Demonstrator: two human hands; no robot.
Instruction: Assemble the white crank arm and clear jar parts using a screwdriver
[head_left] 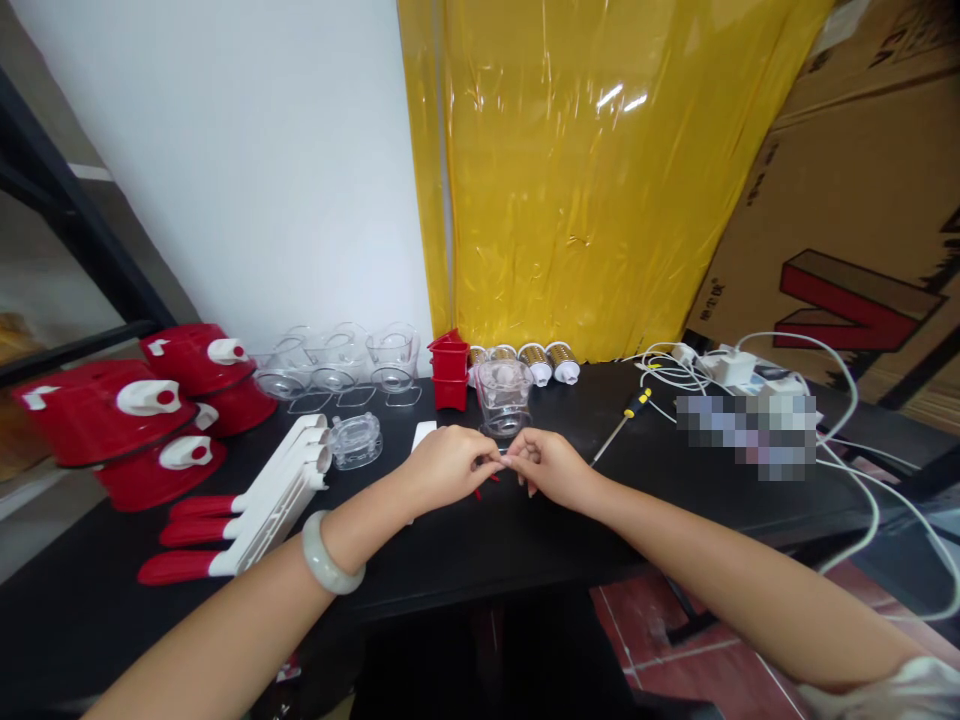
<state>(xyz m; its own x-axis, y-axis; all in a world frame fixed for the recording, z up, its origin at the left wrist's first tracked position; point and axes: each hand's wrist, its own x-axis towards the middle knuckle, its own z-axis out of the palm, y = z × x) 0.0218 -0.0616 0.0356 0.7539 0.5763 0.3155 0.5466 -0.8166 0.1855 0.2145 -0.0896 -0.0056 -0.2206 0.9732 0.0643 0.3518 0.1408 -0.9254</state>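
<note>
My left hand (448,465) and my right hand (546,466) meet fingertip to fingertip over the black table (465,545), both pinched on a small part with red bits (486,482) that I cannot make out clearly. A pale bangle (328,556) sits on my left wrist. Just behind my fingers stands a clear plastic cup (504,398). A small clear round lid (355,440) lies to the left of my left hand.
Red lids with white knobs (120,410) stack at the left, beside white-and-red handled parts (247,505). Clear cups (337,362), red boxes (449,375) and metal-capped cylinders (540,362) line the back. A screwdriver (621,424) and white cables (847,440) lie right.
</note>
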